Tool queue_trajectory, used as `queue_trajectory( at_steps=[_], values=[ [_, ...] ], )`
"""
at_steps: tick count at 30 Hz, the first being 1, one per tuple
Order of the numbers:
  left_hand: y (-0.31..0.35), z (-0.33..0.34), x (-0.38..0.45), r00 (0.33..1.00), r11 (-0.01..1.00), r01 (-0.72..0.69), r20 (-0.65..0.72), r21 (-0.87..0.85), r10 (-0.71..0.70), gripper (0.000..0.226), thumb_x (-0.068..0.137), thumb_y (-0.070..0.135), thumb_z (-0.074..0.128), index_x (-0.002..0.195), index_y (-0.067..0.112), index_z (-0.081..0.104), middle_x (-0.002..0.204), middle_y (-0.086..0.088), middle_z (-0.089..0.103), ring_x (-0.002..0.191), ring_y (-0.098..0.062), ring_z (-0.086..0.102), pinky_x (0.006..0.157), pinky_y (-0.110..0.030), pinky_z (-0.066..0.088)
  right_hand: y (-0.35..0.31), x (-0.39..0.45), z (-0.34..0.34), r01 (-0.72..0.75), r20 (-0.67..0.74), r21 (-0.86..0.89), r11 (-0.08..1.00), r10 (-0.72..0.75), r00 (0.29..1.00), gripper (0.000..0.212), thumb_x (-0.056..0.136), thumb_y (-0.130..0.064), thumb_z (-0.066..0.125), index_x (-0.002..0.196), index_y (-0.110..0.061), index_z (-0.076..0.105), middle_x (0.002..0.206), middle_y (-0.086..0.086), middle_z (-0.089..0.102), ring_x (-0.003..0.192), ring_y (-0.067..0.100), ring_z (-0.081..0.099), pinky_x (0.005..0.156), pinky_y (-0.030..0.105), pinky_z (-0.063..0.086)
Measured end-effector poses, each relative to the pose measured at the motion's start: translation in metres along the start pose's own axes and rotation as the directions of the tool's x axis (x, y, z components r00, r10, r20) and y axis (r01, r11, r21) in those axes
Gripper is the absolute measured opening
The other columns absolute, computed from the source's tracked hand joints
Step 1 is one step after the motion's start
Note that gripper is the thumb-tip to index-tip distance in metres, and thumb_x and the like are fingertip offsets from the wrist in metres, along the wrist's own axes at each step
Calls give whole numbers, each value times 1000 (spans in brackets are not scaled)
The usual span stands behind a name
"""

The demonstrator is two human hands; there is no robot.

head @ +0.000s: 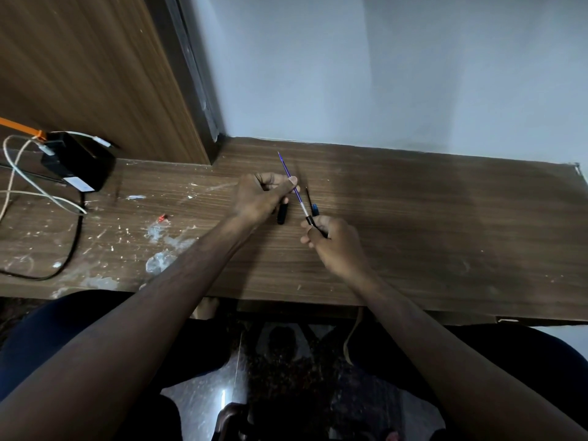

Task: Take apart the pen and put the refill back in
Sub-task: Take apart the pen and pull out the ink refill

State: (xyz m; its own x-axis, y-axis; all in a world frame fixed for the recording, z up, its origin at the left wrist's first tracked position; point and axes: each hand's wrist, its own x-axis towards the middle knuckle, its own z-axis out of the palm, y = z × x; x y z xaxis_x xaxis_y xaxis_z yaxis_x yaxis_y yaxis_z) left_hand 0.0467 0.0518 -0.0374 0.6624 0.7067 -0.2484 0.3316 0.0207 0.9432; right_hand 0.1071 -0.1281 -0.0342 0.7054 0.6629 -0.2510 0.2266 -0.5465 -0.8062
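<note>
Currently the refill (294,186), a thin blue-violet rod, runs diagonally between the two hands above the table (413,218). Its free end points away from the person, past the left hand (262,197); its pale lower section enters a short black pen part (313,225) held by the right hand (334,241).

The left hand is closed in a pinch on the refill at mid-length, thumb and forefinger meeting on the rod, the other fingers curled into the palm. A black pen barrel (281,214) shows just below this hand, either resting on the table or tucked under the fingers; the view does not settle which.

The right hand is closed around the black pen part, fingers wrapped, with only the upper end of that part visible where the refill goes in. Just beyond the right hand's fingertips lies a small blue piece (315,209) with a thin dark stem, apparently on the table surface.

Well to the left of the left hand, a small red object (163,218) lies among white smears on the wood. Farther left, a black adapter (79,160) sits with white cables (25,183) and a black cable (74,243) looped around it. A wooden panel (95,74) and a pale wall (381,74) stand behind the table.
</note>
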Motion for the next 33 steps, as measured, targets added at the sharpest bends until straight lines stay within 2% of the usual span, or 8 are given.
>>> queue_trajectory(
  at_steps=[5,9,12,18,23,28,31,33],
  values=[
    [-3,2,1,1000,1000,-19,-6,-11,19,24,93,35,81,94,12,86,94,-14,84,57,-2,62,49,-15,43,2,3,0,8,12,45,999,-9,1000,22,103,-13,58,115,-13,77,78,-9,78,62,-10,68,67,6,49],
    [-4,2,1,999,998,-47,-13,31,48,21,92,38,82,90,17,86,92,-10,85,61,-3,66,57,-20,50,0,0,-1,29,9,63,998,-29,1000,20,104,-19,59,113,-16,76,86,-2,82,65,-2,70,73,15,55],
    [-3,5,-1,999,999,-36,13,21,35,22,92,34,83,95,13,86,94,-9,85,75,-15,71,82,-39,61,-3,-1,-2,27,9,89,996,-27,1000,22,105,-19,59,116,-12,76,91,2,83,72,12,75,79,25,58],
    [-7,9,-14,969,997,-40,247,59,25,24,90,42,83,93,18,85,66,9,75,61,2,65,64,-15,49,-8,1,-4,24,-18,151,988,-21,1000,20,104,-17,64,120,-5,68,98,6,84,84,26,80,69,20,56],
    [-10,4,-21,938,988,-64,347,138,12,32,84,56,81,85,24,81,73,7,74,73,-7,64,81,-31,50,-7,5,-4,41,-126,112,993,-26,992,27,97,-18,73,119,-6,64,100,9,84,92,23,80,87,40,61],
    [-7,2,-27,957,987,-113,280,112,77,23,82,50,84,71,29,80,74,8,79,75,-5,70,83,-33,55,-8,9,-2,108,-172,91,990,-91,981,30,90,-19,82,110,-6,64,90,7,83,73,13,72,77,32,56],
    [-5,-4,-28,972,976,-148,208,159,113,19,87,37,85,70,29,79,84,1,84,94,-20,82,96,-45,62,-7,17,-12,58,-98,30,998,-55,994,48,79,-28,92,115,-12,64,97,-5,80,83,7,75,75,22,60],
    [-4,-8,-28,978,963,-168,161,211,135,27,89,32,84,66,22,73,85,-8,83,98,-30,81,95,-51,61,0,23,-21,22,-134,-62,998,-30,990,43,80,-25,91,115,-15,68,97,-8,76,79,-2,69,76,17,59]
  ],
)
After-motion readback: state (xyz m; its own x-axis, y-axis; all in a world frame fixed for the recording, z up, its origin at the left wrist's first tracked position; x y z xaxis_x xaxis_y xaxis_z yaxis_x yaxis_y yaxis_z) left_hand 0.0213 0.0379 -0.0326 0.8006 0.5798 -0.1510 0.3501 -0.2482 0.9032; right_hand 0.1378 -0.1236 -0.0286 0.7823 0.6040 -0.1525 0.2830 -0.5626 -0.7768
